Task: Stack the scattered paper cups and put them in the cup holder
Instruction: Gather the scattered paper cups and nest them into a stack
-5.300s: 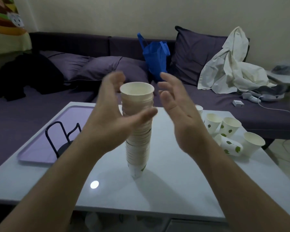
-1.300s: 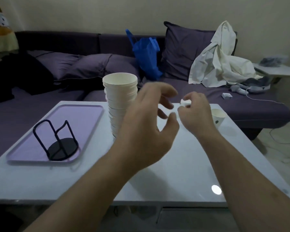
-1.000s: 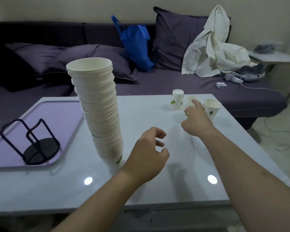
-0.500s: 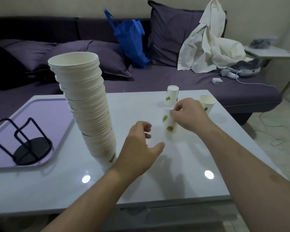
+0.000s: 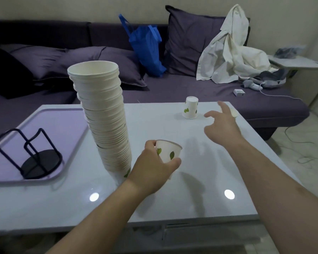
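- Behind your white table runs a dark purple sofa carrying cushions, a blue bag and a crumpled white cloth.
- At the far left of the table lies a lilac tray, and the black wire cup holder stands upright on it with no cup inside.
- Just right of the tray rises your tall stack of paper cups, mouths up, leaning slightly left toward the top.
- Your left hand is closed around a single leaf-printed cup, held mouth up and tilted, just beside the foot of the stack.
- Farther back, an upside-down cup stands on the table, clear of both hands.
- Your right hand hovers open with fingers spread, gripping nothing.
- Beyond its fingertips a last cup peeks out near the right edge, mostly hidden.
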The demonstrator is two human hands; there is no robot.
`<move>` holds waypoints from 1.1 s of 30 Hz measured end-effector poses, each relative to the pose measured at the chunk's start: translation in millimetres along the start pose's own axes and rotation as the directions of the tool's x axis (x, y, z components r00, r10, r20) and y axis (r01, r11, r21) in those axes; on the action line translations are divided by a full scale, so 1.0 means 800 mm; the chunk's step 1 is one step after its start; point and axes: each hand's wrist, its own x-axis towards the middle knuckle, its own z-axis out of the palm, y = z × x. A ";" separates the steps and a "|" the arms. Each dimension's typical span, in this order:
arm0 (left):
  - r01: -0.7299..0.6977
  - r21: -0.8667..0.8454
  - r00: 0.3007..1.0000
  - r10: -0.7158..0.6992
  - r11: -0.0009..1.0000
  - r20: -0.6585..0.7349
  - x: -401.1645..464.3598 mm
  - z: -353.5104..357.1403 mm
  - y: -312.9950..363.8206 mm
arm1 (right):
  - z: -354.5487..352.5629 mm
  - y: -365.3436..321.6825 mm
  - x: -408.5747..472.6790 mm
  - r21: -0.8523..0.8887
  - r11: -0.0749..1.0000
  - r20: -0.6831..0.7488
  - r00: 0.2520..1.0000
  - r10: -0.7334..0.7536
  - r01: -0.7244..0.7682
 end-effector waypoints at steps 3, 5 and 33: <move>-0.004 -0.016 1.000 0.004 1.000 0.015 0.000 0.002 -0.001 | 0.015 0.023 0.014 -0.058 0.991 0.062 0.990 0.127 -0.124; -0.005 -0.004 1.000 0.005 1.000 0.024 -0.001 0.002 -0.001 | 0.026 0.032 0.020 -0.117 0.980 0.083 0.982 0.171 -0.161; -0.339 -0.379 0.916 0.393 0.861 0.075 -0.105 -0.102 0.101 | -0.124 -0.168 -0.143 0.767 0.585 -0.054 0.934 -0.354 0.266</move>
